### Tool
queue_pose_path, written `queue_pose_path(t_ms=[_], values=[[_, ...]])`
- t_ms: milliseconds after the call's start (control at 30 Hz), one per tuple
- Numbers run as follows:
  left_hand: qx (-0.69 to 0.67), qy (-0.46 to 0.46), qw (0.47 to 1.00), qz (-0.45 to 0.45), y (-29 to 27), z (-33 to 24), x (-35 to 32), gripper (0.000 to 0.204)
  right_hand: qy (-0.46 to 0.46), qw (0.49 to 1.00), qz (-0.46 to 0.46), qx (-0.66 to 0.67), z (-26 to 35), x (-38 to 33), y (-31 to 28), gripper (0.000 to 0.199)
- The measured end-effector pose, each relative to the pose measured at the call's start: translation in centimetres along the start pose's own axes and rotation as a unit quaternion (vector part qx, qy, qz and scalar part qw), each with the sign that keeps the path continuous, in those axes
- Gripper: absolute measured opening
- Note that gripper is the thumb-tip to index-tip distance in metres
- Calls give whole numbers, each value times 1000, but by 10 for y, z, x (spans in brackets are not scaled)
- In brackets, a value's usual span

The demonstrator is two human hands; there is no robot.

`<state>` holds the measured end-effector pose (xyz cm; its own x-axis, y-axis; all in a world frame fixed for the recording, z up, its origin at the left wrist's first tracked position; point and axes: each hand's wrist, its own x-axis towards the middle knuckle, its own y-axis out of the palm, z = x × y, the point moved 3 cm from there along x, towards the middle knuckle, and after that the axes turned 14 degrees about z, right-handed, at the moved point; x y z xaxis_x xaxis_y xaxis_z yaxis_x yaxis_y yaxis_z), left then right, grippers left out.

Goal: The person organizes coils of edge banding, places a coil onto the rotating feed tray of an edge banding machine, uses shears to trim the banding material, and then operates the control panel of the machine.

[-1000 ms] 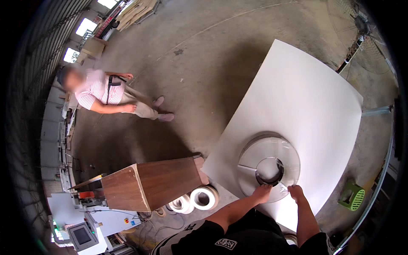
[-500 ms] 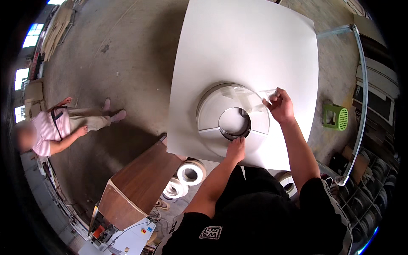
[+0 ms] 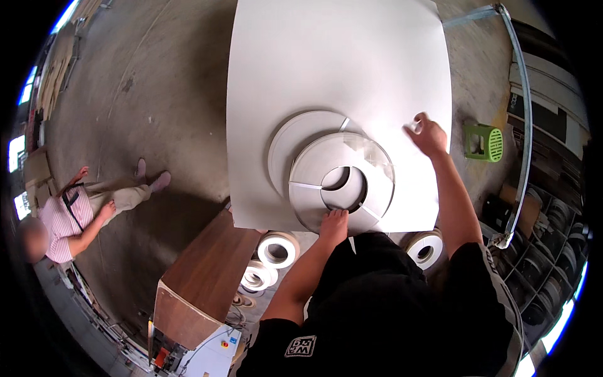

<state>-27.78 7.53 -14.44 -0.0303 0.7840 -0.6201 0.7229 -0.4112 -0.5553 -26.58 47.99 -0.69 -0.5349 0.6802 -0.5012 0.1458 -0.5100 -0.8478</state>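
Two flat white coils, which look like edge banding rolls, overlap on a white board [image 3: 339, 56]. The upper roll [image 3: 308, 201] lies nearer me, crossed by narrow white strips, with a glossy clear tape patch [image 3: 367, 149] on its far right side. Partly covered, the lower roll [image 3: 282, 147] shows at the far left. My left hand [image 3: 335, 225] is closed on the near part of the upper roll, its fingertips at the centre hole. Raised to the right of the rolls, my right hand [image 3: 429, 136] pinches a small whitish piece, seemingly clear tape [image 3: 414, 125].
A brown wooden cabinet [image 3: 204, 264] stands at the lower left, beside white rolls [image 3: 276, 250] on the floor. Another roll [image 3: 425, 249] is right of my body. A green stool [image 3: 483, 143] and metal frame [image 3: 525, 113] stand right. A person [image 3: 75, 217] is at left.
My right hand has moved away from the roll and no stretched tape runs between them. The upper roll has shifted toward me, uncovering the lower one. The view has turned slightly.
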Motion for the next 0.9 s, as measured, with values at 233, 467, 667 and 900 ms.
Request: queue_pose_path(t_ms=[233, 467, 667, 900], values=[[4, -14, 999, 40, -1, -3, -5, 54, -73, 942, 258, -201, 15, -58, 131, 91], [19, 3, 999, 37, 1, 3, -6, 55, -22, 945, 325, -17, -19, -25, 144, 49], [32, -20, 999, -10, -23, -13, 5, 40, -4, 569, -93, 817, -126, -11, 125, 22], [56, 10, 998, -38, -21, -15, -1, 43, -157, 374, 87, 910, -70, -16, 22, 24]])
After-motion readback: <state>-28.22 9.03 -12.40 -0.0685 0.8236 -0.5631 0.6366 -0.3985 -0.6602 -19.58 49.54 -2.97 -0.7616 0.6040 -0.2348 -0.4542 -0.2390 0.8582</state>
